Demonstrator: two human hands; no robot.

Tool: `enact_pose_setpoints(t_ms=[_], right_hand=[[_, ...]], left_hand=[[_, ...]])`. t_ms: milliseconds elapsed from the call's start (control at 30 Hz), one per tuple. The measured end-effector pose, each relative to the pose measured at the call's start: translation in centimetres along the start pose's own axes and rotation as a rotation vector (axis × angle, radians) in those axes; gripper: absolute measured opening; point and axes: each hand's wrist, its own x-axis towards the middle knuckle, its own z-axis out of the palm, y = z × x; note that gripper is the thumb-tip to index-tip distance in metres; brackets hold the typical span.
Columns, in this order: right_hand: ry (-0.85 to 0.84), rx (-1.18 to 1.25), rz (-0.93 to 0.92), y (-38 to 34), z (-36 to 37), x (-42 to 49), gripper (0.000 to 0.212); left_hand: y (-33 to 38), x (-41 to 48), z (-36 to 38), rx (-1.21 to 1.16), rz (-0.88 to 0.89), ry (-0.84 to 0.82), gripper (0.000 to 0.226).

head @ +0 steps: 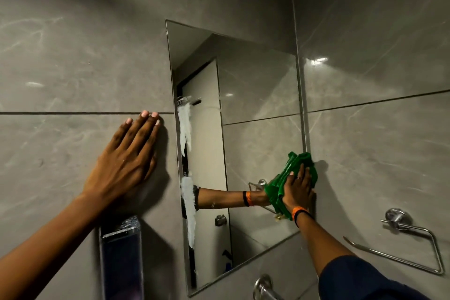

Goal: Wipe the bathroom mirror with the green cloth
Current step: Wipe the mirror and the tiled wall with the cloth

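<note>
The rectangular bathroom mirror (255, 95) hangs on the grey tiled wall, seen at a slant. My right hand (299, 190) presses the bunched green cloth (295, 165) flat against the mirror's right edge, at about mid-height. The glass reflects that arm and the cloth. White smears run down the mirror's left side. My left hand (126, 161) lies flat on the wall tile to the left of the mirror, fingers together and pointing up, holding nothing.
A chrome towel ring (401, 238) is fixed to the wall at the lower right. A chrome fitting (264, 287) sticks out below the mirror. A dark, shiny box-shaped holder (121, 258) hangs on the wall under my left wrist.
</note>
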Motion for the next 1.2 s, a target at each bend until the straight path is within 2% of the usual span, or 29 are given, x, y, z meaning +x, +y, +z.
enact_pose_setpoints(t_ms=[100,700,900,1200], right_hand=[[-0.029,-0.046,0.042,1.5,1.3,-1.3,0.056],[-0.047,0.208,0.469,6.9,5.1,-7.9,0.058],[-0.023,0.171,0.46,6.2,6.3,-11.1,0.057],[0.039,0.101,0.325,3.3,8.9,-19.3,0.06]], left_hand=[[0.6,-1.0,0.3,-0.026,0.025,-0.028,0.067],[1.0,-1.6,0.5,-0.083,0.016,-0.019,0.066],[1.0,-1.7,0.7,-0.078,0.01,-0.009,0.066],[0.9,-1.7,1.0,-0.069,0.007,0.004,0.067]])
